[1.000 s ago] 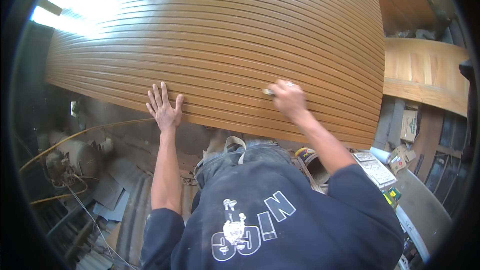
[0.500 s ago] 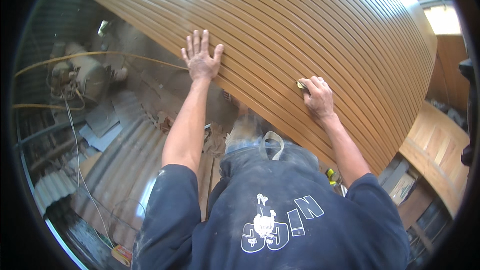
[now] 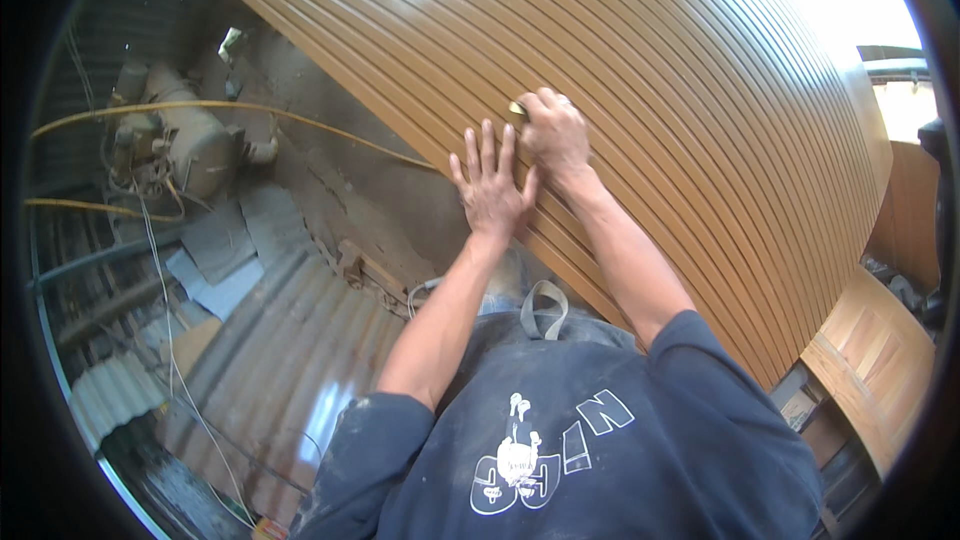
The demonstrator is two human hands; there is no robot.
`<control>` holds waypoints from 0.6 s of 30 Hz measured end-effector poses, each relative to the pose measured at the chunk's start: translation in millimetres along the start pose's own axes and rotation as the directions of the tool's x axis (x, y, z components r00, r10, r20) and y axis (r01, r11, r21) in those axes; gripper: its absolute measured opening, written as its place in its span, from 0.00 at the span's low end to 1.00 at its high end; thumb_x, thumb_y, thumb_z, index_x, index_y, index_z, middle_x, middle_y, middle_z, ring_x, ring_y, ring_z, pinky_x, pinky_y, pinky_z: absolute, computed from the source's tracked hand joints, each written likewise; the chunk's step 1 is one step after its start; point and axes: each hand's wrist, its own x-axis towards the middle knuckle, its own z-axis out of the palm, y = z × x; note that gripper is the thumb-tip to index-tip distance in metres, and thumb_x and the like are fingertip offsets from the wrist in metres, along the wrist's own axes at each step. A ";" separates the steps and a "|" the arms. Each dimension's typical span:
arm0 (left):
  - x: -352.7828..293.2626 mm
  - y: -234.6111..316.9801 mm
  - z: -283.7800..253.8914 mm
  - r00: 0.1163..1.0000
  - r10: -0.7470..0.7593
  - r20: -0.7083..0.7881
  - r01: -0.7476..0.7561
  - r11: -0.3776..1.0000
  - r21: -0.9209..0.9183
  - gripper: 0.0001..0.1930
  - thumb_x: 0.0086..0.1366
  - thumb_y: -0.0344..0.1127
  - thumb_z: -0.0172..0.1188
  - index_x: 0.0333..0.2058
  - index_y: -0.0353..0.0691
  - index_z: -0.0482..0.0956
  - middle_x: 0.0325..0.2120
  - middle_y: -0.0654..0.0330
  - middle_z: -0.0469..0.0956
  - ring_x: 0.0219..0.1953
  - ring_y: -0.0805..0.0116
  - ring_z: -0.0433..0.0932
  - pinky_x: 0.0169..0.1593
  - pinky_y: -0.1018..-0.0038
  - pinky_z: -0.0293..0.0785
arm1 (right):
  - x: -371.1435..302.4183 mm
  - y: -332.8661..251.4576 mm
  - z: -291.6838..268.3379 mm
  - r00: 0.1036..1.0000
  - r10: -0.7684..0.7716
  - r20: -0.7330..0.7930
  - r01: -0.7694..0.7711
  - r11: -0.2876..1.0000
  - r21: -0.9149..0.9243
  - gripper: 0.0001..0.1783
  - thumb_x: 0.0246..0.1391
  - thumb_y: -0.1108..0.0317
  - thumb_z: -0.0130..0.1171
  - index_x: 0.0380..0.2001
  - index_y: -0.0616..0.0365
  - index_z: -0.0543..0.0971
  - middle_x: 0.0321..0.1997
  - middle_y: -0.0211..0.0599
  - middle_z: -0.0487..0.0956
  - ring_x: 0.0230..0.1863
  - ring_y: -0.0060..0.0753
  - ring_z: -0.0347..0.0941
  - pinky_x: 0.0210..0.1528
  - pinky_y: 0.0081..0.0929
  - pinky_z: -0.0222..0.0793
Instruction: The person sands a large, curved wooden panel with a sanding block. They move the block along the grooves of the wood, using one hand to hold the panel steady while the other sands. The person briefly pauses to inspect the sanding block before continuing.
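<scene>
The brown panel (image 3: 660, 90) has dark parallel stripes, the navy shirt (image 3: 650, 470) a white print (image 3: 517, 458), the hose (image 3: 290, 116) yellow.

Laid out with a panel (image 3: 690, 130) ahead, compressor (image 3: 198, 152) and hose (image 3: 200, 104) to its left, sheeting (image 3: 285, 350) nearer, board (image 3: 872, 350) at right.

There are two hands: one left hand (image 3: 492, 198) and one right hand (image 3: 556, 140). The right hand carries one small yellow-tipped object (image 3: 516, 108). One grooved brown panel (image 3: 600, 30) and one framed wooden panel (image 3: 870, 360) are visible, as are one tank-type machine (image 3: 200, 155), one dark shirt (image 3: 640, 470) and one pale strap loop (image 3: 527, 314). Yellow hose (image 3: 330, 128) shows in two runs. Corrugated sheets (image 3: 300, 340) number at least two; overlap prevents an exact count.
</scene>
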 end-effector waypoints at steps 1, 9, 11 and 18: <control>0.5 -4.8 -1.5 0.998 0.014 0.064 -0.014 1.000 -0.007 0.47 0.68 0.66 0.62 0.79 0.54 0.60 0.82 0.57 0.50 0.84 0.50 0.44 0.80 0.35 0.36 | 17.5 -8.5 10.1 0.992 -0.095 -0.077 0.097 0.995 0.011 0.08 0.59 0.71 0.62 0.41 0.51 0.83 0.41 0.39 0.82 0.46 0.50 0.82 0.47 0.48 0.80; 133.5 -140.6 -31.1 0.999 0.034 -0.016 -0.033 0.999 0.041 0.44 0.77 0.71 0.45 0.82 0.56 0.51 0.84 0.58 0.44 0.85 0.51 0.37 0.82 0.40 0.31 | -79.2 26.1 -59.9 0.997 -0.072 -0.026 0.065 0.979 -0.194 0.20 0.49 0.75 0.65 0.46 0.46 0.84 0.36 0.34 0.78 0.41 0.46 0.80 0.42 0.45 0.79; 188.8 -181.6 -35.6 0.999 -0.044 0.014 0.043 0.996 0.081 0.43 0.78 0.72 0.41 0.81 0.55 0.53 0.84 0.56 0.44 0.85 0.50 0.37 0.82 0.39 0.32 | -95.1 28.2 -66.2 1.000 0.000 0.024 0.005 0.975 -0.222 0.20 0.48 0.76 0.65 0.46 0.47 0.84 0.36 0.35 0.78 0.41 0.46 0.80 0.42 0.45 0.79; 270.8 -227.1 -32.6 0.976 -0.219 -0.015 0.218 0.961 0.172 0.45 0.74 0.79 0.39 0.82 0.66 0.50 0.84 0.61 0.42 0.85 0.54 0.37 0.81 0.37 0.30 | -54.1 6.6 -7.7 0.999 0.044 -0.027 -0.048 0.979 -0.196 0.15 0.50 0.73 0.65 0.42 0.46 0.82 0.37 0.33 0.77 0.41 0.43 0.80 0.44 0.44 0.78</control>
